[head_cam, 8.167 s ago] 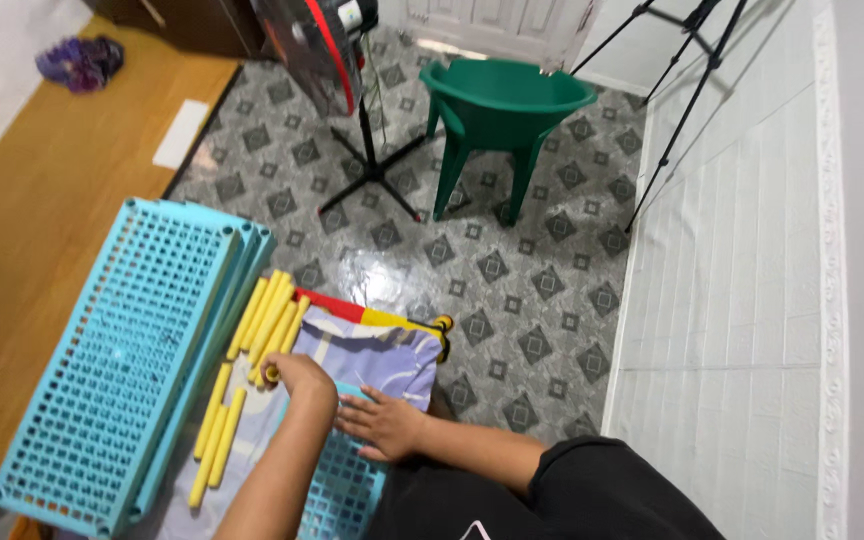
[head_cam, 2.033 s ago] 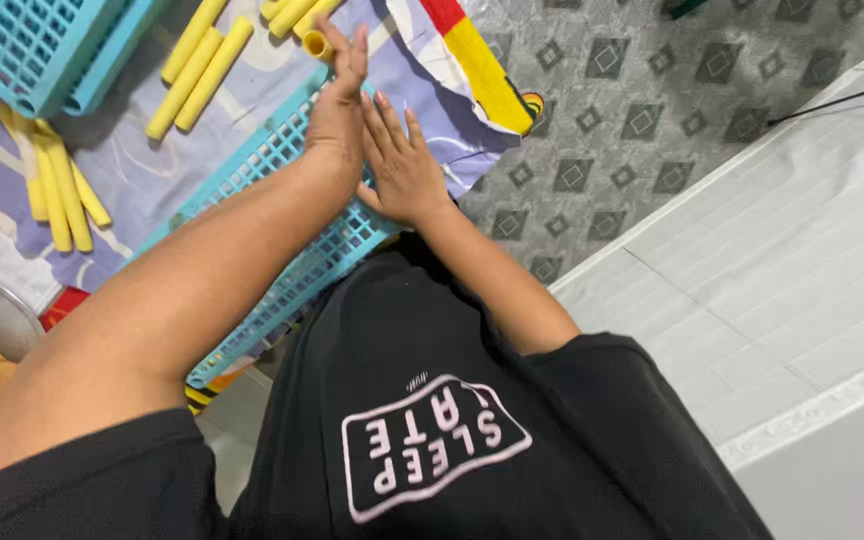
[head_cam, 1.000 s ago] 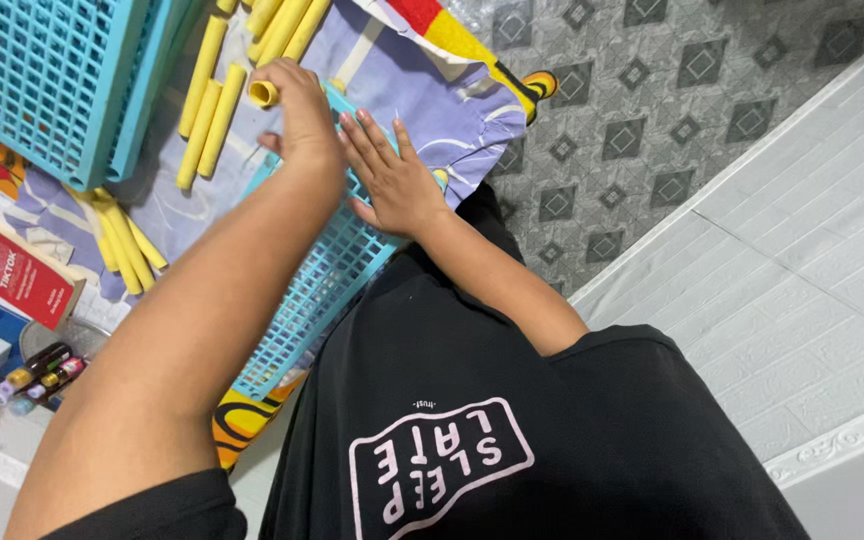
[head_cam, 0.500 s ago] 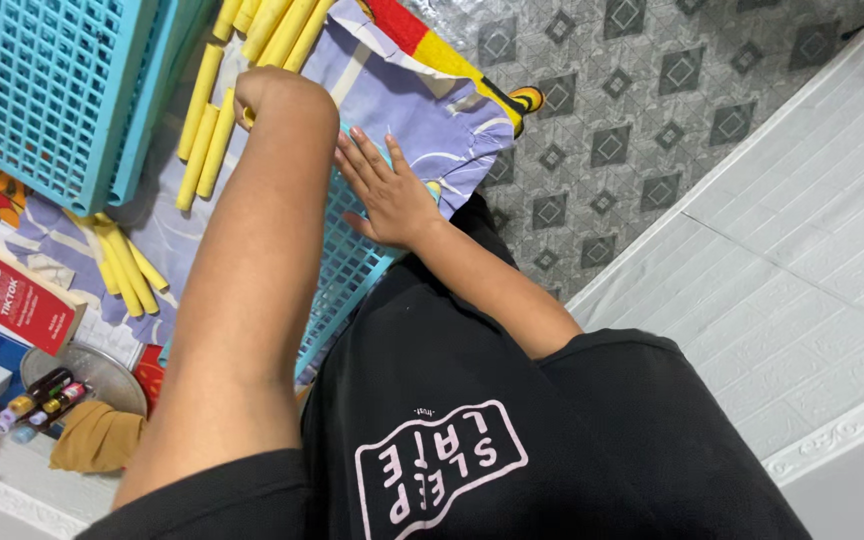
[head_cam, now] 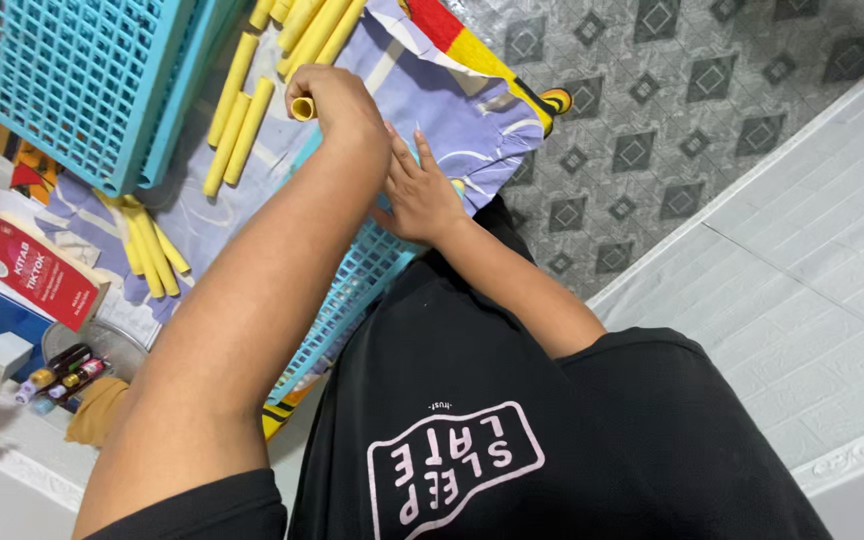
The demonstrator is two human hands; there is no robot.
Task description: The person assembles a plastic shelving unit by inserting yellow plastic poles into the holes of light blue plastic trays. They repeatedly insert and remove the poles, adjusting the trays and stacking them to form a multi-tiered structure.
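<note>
The floor (head_cam: 652, 110) has grey tiles with a diamond pattern, and a purple printed cloth (head_cam: 452, 110) is spread over it. At the far left lie a red book (head_cam: 40, 272) and some small bottles (head_cam: 62, 370). Above them a stack of light blue grid panels (head_cam: 82, 80) lies on the cloth, with loose yellow tubes (head_cam: 237, 115) just beside its edge and more tubes (head_cam: 152, 250) lower down. The left hand (head_cam: 337, 100) is closed around one short yellow tube (head_cam: 303, 108), whose open end faces the camera. Under the left forearm another blue grid panel (head_cam: 352, 290) lies in front of the person. The right hand (head_cam: 422, 195) lies flat on this panel with the fingers spread. At the right is a white wall (head_cam: 802, 250) with a brick pattern.
</note>
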